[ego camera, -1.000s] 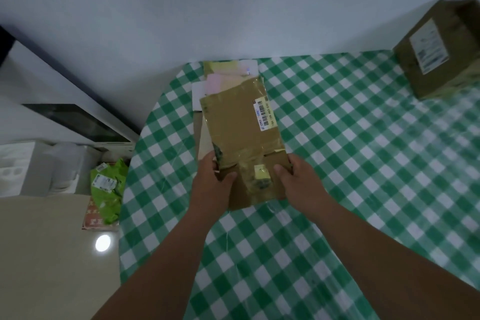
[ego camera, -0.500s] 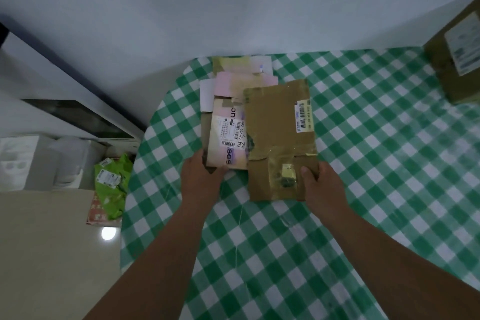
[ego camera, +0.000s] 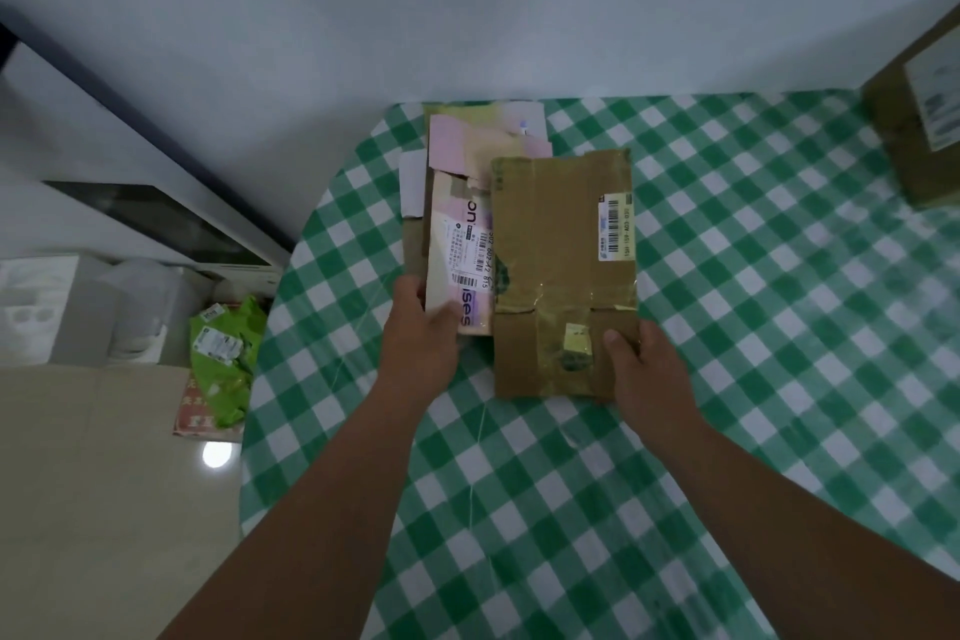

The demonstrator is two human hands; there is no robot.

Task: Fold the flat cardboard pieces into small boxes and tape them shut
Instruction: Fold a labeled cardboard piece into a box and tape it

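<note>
A flat brown cardboard piece (ego camera: 561, 244) with old tape and a barcode label lies over the table's far side. My right hand (ego camera: 641, 364) grips its near right corner, thumb on top. To its left sits a stack of flattened boxes; the top one is pink and beige with a shipping label (ego camera: 460, 255). My left hand (ego camera: 421, 333) holds the near edge of that pink piece, thumb on top. The stack's lower pieces are mostly hidden.
A green and white checked cloth (ego camera: 727, 379) covers the table. A closed brown box (ego camera: 919, 120) stands at the far right edge. On the floor to the left lie a green packet (ego camera: 223, 353) and white foam blocks (ego camera: 62, 307). The wall is close behind.
The brown piece has been slid right off the stack, uncovering the pink labelled piece. My left hand let go of the brown piece and took the pink piece's near edge.
</note>
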